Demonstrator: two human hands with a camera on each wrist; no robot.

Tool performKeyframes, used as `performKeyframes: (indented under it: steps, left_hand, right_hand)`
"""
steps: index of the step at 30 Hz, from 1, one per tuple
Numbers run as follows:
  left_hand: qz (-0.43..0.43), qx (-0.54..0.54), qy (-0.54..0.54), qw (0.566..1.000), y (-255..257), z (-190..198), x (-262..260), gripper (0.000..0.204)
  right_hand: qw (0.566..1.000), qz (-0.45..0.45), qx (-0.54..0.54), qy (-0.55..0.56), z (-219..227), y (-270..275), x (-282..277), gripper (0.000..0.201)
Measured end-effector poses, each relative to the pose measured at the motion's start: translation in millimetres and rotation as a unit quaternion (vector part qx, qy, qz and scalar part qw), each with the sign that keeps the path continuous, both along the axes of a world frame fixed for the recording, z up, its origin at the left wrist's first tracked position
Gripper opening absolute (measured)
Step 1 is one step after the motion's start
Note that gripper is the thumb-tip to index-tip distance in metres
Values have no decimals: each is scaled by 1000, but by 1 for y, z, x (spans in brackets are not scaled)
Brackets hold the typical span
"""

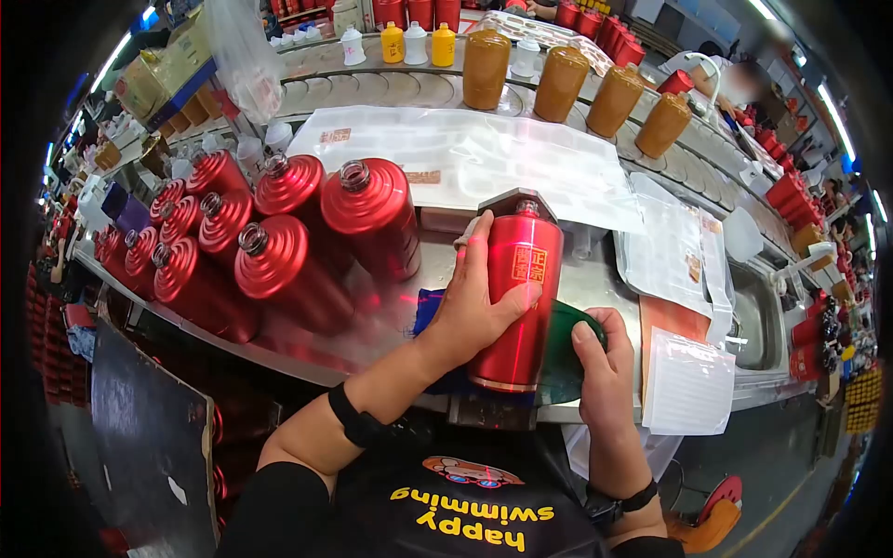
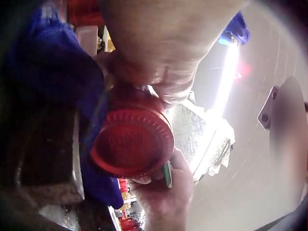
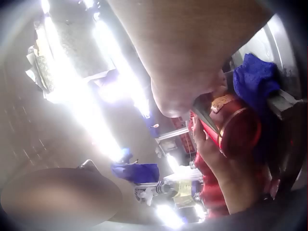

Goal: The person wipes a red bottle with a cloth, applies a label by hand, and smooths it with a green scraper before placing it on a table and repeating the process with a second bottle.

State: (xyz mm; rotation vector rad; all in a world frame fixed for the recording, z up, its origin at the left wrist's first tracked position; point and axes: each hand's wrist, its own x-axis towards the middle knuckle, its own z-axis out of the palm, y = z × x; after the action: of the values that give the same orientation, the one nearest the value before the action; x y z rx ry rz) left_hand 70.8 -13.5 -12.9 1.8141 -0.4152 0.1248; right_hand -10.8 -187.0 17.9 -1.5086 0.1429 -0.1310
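A red bottle with gold characters on its front leans back in front of me, its neck by a dark angular rest. My left hand grips it from the left, thumb across the front. In the left wrist view the round base of the bottle faces the camera. With thumb and fingers, my right hand pinches a thin, flexible green sheet along the bottle's right side. Its edge shows as a dark strip against the bottle in the right wrist view. Blue cloth lies behind the bottle.
Several red bottles stand close together on the metal bench at left. Plastic-covered sheets lie beyond my hands. White papers hang over the right edge near a sink. Brown bottles line the conveyor behind.
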Motion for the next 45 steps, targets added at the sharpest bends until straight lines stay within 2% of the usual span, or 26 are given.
performKeyframes:
  steps: [1, 4, 7, 10, 13, 19, 21, 23, 24, 26, 29, 31, 33, 37, 38, 41, 42, 43, 45]
  left_hand:
    - [0, 5, 1, 1000, 0, 0, 0, 94]
    - [-28, -76, 24, 996, 0, -7, 8, 91]
    - [-17, -45, 55, 997, 0, 1, 15, 89]
    - [20, -3, -11, 1000, -7, -6, 17, 89]
    - [26, 15, -24, 999, -6, -3, 13, 89]
    - [3, -1, -4, 1000, -4, -3, 11, 90]
    - [-57, -125, 60, 989, -1, -1, 13, 92]
    - [-86, -170, 79, 979, 1, 0, 13, 92]
    - [-84, -154, 66, 982, 2, 0, 13, 92]
    - [-81, -151, 62, 983, 2, 0, 12, 91]
    - [-76, -162, 73, 981, -1, 0, 11, 89]
    - [-67, -131, 59, 987, 0, 2, 12, 87]
    - [-70, -146, 67, 985, 0, 0, 12, 88]
    - [-123, -254, 124, 951, 5, 7, 4, 90]
    - [-111, -200, 85, 970, 7, -4, 6, 93]
    - [-106, -154, 79, 979, 11, 1, -3, 98]
    - [-103, -126, 70, 984, 12, -2, -6, 100]
    - [-99, -99, 60, 988, 13, -7, -10, 102]
    - [-102, -41, 20, 994, 19, -11, -19, 107]
  right_hand:
    - [1000, -2, 5, 0, 0, 0, 1, 17]
    - [1000, 4, 23, 0, 3, -3, 1, 16]
    - [999, 14, 35, -16, 4, -3, 3, 17]
    - [999, 26, 16, -33, 4, -6, 4, 20]
    - [999, 18, 20, -38, 5, -7, 5, 20]
    - [999, 9, 7, -30, 4, -9, 9, 22]
    - [999, 6, -1, -40, 6, -11, 10, 23]
    - [999, 2, -12, -50, 9, -13, 11, 24]
    - [998, 0, -18, -55, 10, -13, 12, 24]
    - [997, 4, -31, -70, 13, -13, 13, 24]
    - [984, -46, -126, -117, 17, -6, 15, 24]
    - [975, -46, -167, -142, 13, -8, 18, 24]
    - [971, -40, -184, -148, 12, -10, 18, 25]
    - [970, -9, -206, -129, 16, -16, 17, 24]
    - [967, 0, -220, -127, 19, -17, 19, 22]
    - [957, 56, -249, -140, 33, -11, 32, 14]
    - [936, 43, -283, -204, 37, -3, 40, 13]
    - [879, 66, -383, -276, 44, -2, 50, 16]
    - [717, 106, -557, -406, 61, 0, 64, 21]
